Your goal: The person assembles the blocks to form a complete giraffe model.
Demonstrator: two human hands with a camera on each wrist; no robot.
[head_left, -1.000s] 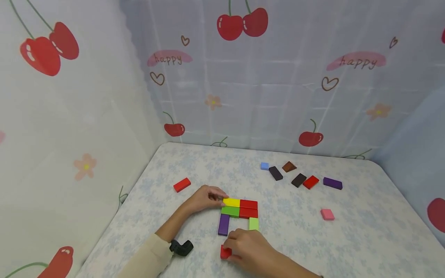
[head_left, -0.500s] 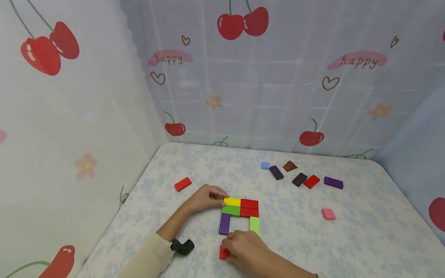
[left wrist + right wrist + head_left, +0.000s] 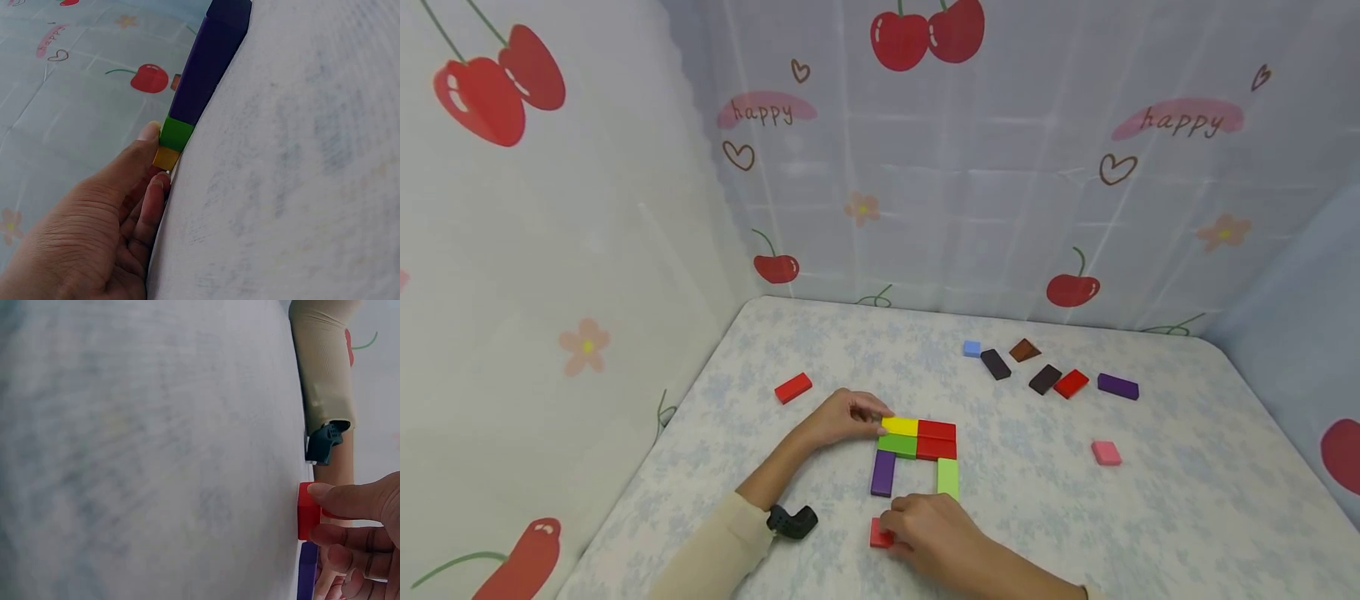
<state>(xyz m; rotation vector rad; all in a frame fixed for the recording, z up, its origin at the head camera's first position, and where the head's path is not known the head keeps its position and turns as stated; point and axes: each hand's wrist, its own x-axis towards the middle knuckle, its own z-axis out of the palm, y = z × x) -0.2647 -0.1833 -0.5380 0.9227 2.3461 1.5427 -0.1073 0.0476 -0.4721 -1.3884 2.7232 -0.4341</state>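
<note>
In the head view my left hand (image 3: 842, 416) holds the left end of a yellow block (image 3: 899, 427), thumb and fingertips curled at its edges. Against the yellow block lies a green block (image 3: 897, 447), with two red blocks to their right. A purple block (image 3: 883, 473) and a light green block (image 3: 948, 478) extend toward me from this row, apart from each other. Nearer to me, my right hand (image 3: 936, 533) pinches a red block (image 3: 308, 511) between thumb and finger, just short of the purple block's near end. Part of this red block is hidden under the fingers.
A loose red block (image 3: 793, 388) lies to the left. Several blocks are scattered at the back right, among them a blue one (image 3: 972, 349), a brown triangle (image 3: 1025, 350) and a purple one (image 3: 1117, 387). A pink block (image 3: 1106, 453) lies at the right. Cherry-print curtains (image 3: 925, 208) enclose the table.
My right hand has shifted the red block slightly left, below the purple block. My left hand stays on the yellow block. The head view has tilted a little downward.
</note>
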